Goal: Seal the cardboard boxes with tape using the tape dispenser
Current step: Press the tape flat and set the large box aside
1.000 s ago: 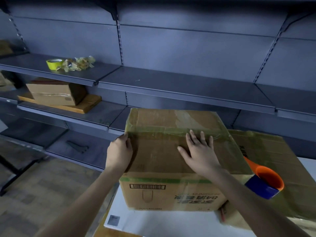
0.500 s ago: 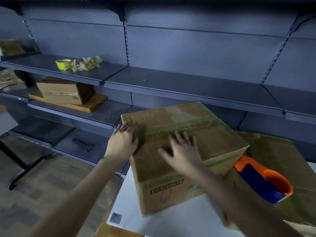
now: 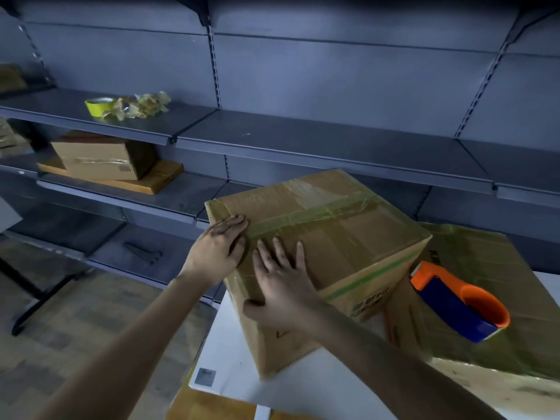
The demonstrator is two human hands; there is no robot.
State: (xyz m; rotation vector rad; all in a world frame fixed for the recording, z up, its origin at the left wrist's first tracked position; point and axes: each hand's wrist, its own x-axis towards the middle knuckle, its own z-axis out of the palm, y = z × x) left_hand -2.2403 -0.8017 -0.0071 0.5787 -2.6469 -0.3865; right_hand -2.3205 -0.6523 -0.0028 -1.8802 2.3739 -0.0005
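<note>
The left hand and right hand are pressing flat, fingers straight, on the taped box, its print blurred. It is sitting on a white table before grey shelves.

Two hands, two tabletop boxes, one dispenser.

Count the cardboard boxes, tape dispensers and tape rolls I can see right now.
Cardboard boxes: 3 (centre box, right box, shelf box)
Tape dispensers: 1
Tape rolls: 1
Total: 5
</note>
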